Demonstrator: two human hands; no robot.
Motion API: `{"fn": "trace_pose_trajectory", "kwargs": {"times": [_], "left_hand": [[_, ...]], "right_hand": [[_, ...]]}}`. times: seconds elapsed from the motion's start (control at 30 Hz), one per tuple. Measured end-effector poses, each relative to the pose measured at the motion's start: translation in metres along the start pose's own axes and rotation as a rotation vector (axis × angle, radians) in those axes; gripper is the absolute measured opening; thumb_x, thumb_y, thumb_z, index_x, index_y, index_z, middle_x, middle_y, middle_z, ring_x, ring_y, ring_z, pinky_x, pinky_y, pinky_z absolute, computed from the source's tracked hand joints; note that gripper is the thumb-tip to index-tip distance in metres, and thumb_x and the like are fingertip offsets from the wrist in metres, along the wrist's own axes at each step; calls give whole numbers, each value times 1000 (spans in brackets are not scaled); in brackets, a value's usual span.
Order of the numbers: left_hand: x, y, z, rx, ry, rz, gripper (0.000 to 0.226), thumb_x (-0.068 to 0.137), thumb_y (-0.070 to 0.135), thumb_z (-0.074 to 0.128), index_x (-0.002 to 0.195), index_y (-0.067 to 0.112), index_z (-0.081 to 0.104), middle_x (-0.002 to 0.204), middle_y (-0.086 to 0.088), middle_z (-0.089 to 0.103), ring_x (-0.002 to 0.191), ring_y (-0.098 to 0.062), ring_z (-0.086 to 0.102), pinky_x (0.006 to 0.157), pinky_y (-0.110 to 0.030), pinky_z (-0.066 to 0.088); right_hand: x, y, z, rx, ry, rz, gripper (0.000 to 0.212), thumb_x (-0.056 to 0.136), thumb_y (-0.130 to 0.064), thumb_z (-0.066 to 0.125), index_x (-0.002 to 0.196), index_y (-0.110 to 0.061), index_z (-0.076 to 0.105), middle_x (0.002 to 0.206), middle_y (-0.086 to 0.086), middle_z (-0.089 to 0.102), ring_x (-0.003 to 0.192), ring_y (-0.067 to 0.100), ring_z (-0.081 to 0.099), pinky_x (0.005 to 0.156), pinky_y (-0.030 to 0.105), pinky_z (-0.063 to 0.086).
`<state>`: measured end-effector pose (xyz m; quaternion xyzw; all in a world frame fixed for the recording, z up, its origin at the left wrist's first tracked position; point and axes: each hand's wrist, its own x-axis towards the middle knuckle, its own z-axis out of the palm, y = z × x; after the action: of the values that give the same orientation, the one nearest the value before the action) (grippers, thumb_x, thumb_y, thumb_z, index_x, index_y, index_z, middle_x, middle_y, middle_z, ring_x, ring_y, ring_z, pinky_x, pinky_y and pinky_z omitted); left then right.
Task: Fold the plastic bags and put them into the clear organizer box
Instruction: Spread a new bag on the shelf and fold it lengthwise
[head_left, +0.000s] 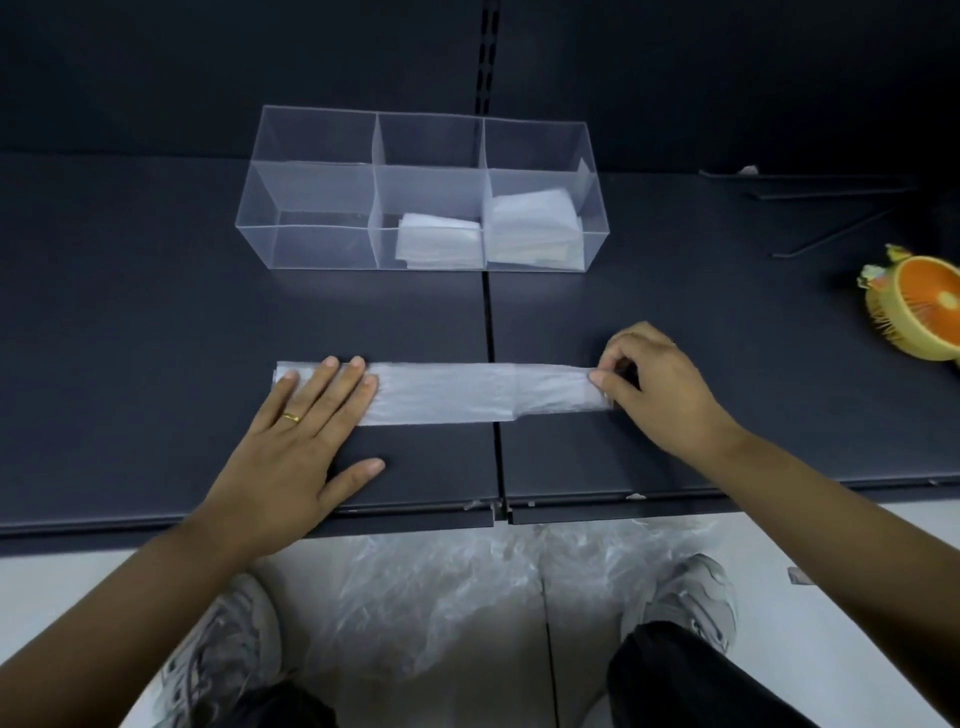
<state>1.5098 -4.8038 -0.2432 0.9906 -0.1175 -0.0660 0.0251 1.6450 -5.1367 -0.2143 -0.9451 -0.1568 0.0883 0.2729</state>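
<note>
The plastic bag (457, 392) lies as a long flat strip just in front of the clear organizer box (249, 208), parallel to its front wall. The left hand (306, 421) presses down on the strip's left end, fingers straight and spread. The right hand (654, 384) pinches the right end between thumb and fingertips. It looks like the lengthwise folds are done and the end-over-end folding is about to start. The next move calls for carrying that pinched end over toward the left while the flat hand anchors the strip (thin film slides easily), then creasing. Inside the box, folded bags (439, 241) sit in the middle and right compartments, and the left one shows none. Loose bags (441, 587) wait on the floor, well nearer the person than the box
</note>
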Motion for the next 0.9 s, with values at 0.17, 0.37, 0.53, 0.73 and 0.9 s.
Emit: {"fn": "trace_pose_trajectory", "kwargs": {"times": [0.17, 0.37, 0.53, 0.73, 0.9], "left_hand": [[15, -7, -15, -115, -28, 76, 82, 90, 71, 12, 153, 19, 10, 161, 1, 8, 148, -12, -2, 120, -40, -1], [25, 107, -34, -559, -95, 306, 95, 86, 70, 45, 152, 26, -6, 158, 16, -13, 142, 5, -18, 113, -14, -12], [18, 153, -59, -1261, -62, 69, 45, 93, 22, 63, 136, 25, 50, 132, 10, 58, 124, -1, 50, 105, -22, 38], [32, 113, -81, -1915, -49, -276, 38, 88, 30, 49, 123, 20, 63, 118, -3, 69, 117, -15, 61, 105, -29, 43], [43, 83, -67, -2166, -31, -413, 38, 91, 23, 47, 122, 4, 60, 120, -15, 67, 115, -25, 62, 96, -35, 51]], "right_hand": [[-48, -12, -16, 455, -213, 297, 12, 83, -8, 68, 76, -14, 60, 63, -3, 68, 57, 6, 60, 60, 15, 46], [-84, -42, -42, 765, -490, 380, 12, 85, -9, 66, 92, -7, 58, 67, 7, 68, 61, 15, 61, 57, 19, 48], [-71, -80, -53, 974, -580, 246, 17, 79, -25, 74, 86, -16, 62, 69, 7, 66, 59, 12, 59, 54, 19, 47], [-19, -74, -25, 1008, -492, 138, 58, 90, -59, 29, 122, -20, 59, 107, -4, 66, 56, 14, 39, 56, 24, 40], [-15, -75, 11, 799, -718, 117, 43, 88, -62, 40, 102, -31, 65, 91, 1, 72, 53, 14, 47, 57, 23, 43]]}}
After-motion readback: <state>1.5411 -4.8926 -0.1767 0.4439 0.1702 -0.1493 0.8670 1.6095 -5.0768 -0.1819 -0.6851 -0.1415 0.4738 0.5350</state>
